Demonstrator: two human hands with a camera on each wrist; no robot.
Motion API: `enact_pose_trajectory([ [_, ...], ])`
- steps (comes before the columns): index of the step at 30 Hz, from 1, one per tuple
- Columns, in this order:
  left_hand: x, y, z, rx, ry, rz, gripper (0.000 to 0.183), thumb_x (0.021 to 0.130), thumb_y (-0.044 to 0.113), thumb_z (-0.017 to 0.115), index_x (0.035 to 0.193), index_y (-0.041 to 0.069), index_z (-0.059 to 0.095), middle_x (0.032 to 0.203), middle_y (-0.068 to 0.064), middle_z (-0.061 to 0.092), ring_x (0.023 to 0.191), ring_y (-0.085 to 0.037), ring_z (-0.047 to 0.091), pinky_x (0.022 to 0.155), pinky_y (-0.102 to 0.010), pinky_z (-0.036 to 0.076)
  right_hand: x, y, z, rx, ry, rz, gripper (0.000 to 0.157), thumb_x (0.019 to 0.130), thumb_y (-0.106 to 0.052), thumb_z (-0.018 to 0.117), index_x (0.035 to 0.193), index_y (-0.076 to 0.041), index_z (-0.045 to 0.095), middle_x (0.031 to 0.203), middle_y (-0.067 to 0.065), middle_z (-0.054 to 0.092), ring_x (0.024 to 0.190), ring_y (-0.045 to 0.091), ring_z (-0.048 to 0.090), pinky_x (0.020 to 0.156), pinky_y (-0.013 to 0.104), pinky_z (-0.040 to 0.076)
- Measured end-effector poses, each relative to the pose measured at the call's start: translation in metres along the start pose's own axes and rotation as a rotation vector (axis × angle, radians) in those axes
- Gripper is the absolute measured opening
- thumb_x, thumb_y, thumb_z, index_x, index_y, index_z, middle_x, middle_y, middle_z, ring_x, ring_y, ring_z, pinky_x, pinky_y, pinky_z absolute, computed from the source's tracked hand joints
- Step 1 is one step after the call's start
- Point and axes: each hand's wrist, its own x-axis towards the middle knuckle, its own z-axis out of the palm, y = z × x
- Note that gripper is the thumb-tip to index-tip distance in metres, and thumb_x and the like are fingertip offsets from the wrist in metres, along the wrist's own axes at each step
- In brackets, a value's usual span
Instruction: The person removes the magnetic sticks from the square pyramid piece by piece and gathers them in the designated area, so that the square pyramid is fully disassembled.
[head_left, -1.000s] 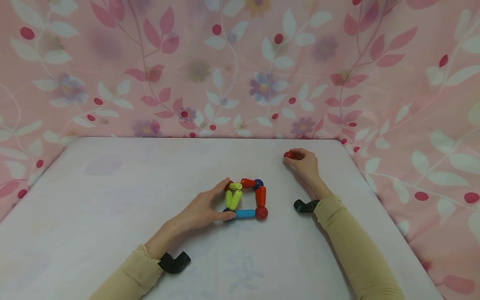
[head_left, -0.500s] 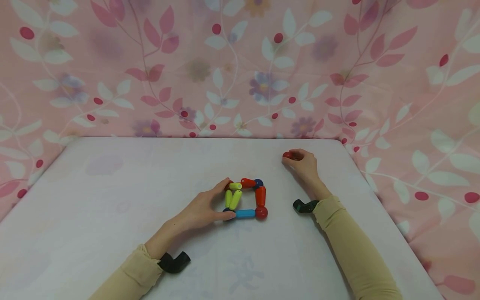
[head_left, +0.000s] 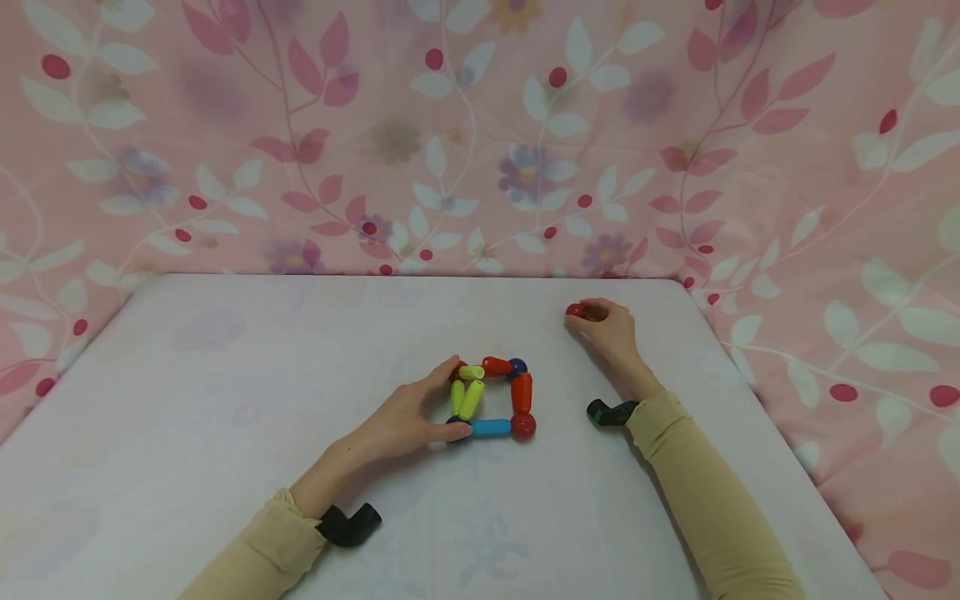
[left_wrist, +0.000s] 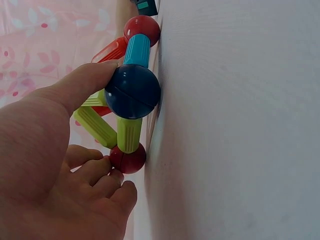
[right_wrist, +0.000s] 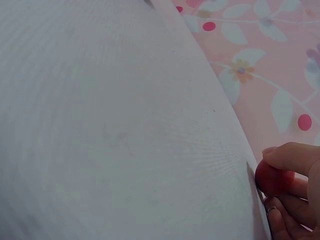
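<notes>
A closed frame of magnetic building sticks and balls lies on the table. My left hand (head_left: pixel 401 421) grips its left side, thumb on the dark blue ball (left_wrist: pixel 133 91) and fingers at a red ball (left_wrist: pixel 128 158). Between these two balls runs a lime stick (left_wrist: pixel 129 134). Two more lime sticks rise from the balls and lean together. A light blue stick (head_left: pixel 491 428) leads to another red ball (head_left: pixel 523 426). Red sticks (head_left: pixel 521 393) and a blue ball (head_left: pixel 517 367) form the far right corner. Farther back, my right hand (head_left: pixel 609 327) pinches a loose red ball (right_wrist: pixel 274 178) at the table surface.
A white cloth covers the table (head_left: pixel 225 400). Behind and to the right hangs a pink floral curtain (head_left: pixel 480 133). Black wrist mounts (head_left: pixel 349 525) sit on both wrists.
</notes>
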Motion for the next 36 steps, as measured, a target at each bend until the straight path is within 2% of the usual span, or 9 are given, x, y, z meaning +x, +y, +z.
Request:
enact_pose_trajectory([
  [10,0.001,-0.001,0.001,0.005,-0.002,-0.002,0.098,0.083,0.047,0.079,0.16,0.024,0.024,0.161,0.003,0.034,0.15,-0.026,0.029,0.118,-0.056,0.03,0.0,0.003,-0.001,0.004,-0.012,0.024,0.056,0.086,-0.033,0.079,0.133,-0.007,0.062,0.125,0.015,0.066,0.116,0.027,0.06,0.102,0.04,0.048],
  [17,0.002,-0.001,0.001,0.007,-0.006,-0.006,0.098,0.082,0.048,0.079,0.16,0.025,0.024,0.162,0.004,0.033,0.15,-0.026,0.029,0.118,-0.057,0.03,-0.005,-0.001,-0.006,0.038,0.012,0.029,0.062,0.084,-0.031,0.081,0.136,-0.005,0.059,0.129,0.016,0.065,0.12,0.028,0.059,0.105,0.042,0.047],
  [23,0.002,-0.001,0.001,0.02,-0.005,-0.004,0.099,0.082,0.049,0.079,0.16,0.024,0.023,0.162,0.003,0.033,0.15,-0.026,0.029,0.117,-0.056,0.031,-0.018,-0.013,-0.015,0.042,0.053,-0.02,0.062,0.087,-0.032,0.078,0.139,-0.006,0.057,0.141,0.015,0.057,0.134,0.031,0.049,0.112,0.047,0.041],
  [28,0.001,-0.001,0.0,0.024,-0.003,-0.007,0.099,0.082,0.049,0.079,0.16,0.024,0.023,0.162,0.003,0.033,0.15,-0.027,0.03,0.117,-0.056,0.031,-0.032,-0.025,-0.017,0.046,0.063,-0.097,0.056,0.087,-0.032,0.079,0.135,-0.008,0.061,0.139,0.014,0.059,0.133,0.034,0.05,0.111,0.048,0.042],
  [36,0.0,0.0,0.0,0.025,-0.001,-0.007,0.098,0.083,0.047,0.079,0.16,0.024,0.024,0.162,0.002,0.034,0.15,-0.027,0.03,0.117,-0.056,0.032,-0.066,-0.049,-0.015,0.052,-0.073,-0.223,0.054,0.09,-0.036,0.076,0.136,-0.012,0.06,0.131,0.013,0.064,0.126,0.029,0.055,0.109,0.052,0.044],
])
